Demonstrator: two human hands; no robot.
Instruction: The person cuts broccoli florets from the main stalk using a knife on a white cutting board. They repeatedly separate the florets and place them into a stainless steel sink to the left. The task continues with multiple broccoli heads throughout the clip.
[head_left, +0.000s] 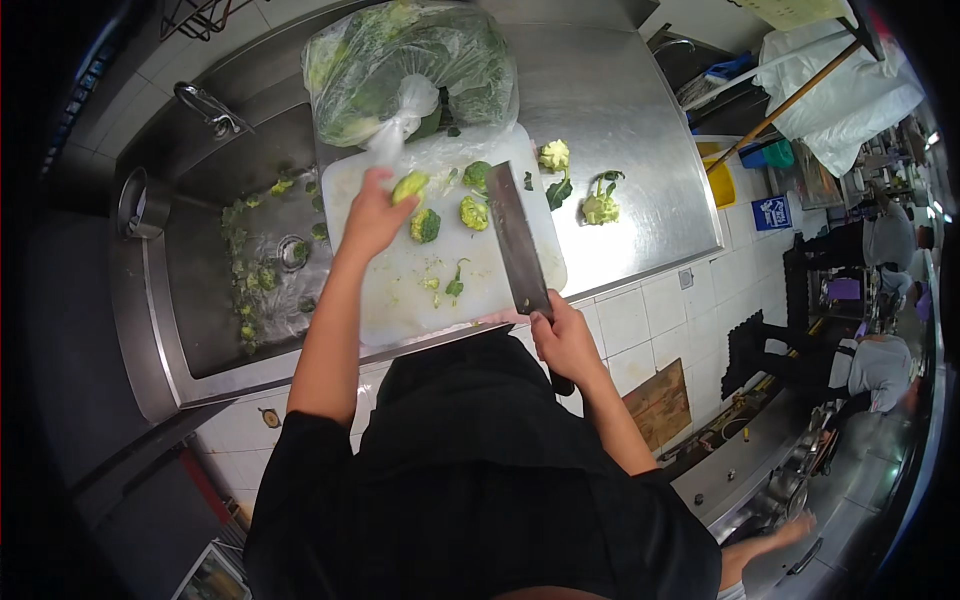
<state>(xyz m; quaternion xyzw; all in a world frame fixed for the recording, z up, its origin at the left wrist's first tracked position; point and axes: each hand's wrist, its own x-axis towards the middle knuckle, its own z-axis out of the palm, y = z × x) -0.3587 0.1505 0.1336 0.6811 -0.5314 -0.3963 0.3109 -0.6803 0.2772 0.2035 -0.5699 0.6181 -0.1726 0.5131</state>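
Observation:
My left hand is over the left part of a white cutting board, with a broccoli floret at its fingertips. In my right hand is the dark handle of a cleaver, its broad blade lying across the board's right side. Between the hands are several broccoli pieces, one of them a floret, and below them a small leafy scrap. A knotted clear plastic bag of broccoli rests at the board's far edge. Two trimmed broccoli stalks, one leafy, one pale, lie on the steel counter to the right.
A steel sink with florets in water adjoins the board on the left, under a faucet. A metal pot stands on its far left rim. The steel counter's edge runs near me. Other people work at the far right; a bare arm shows at lower right.

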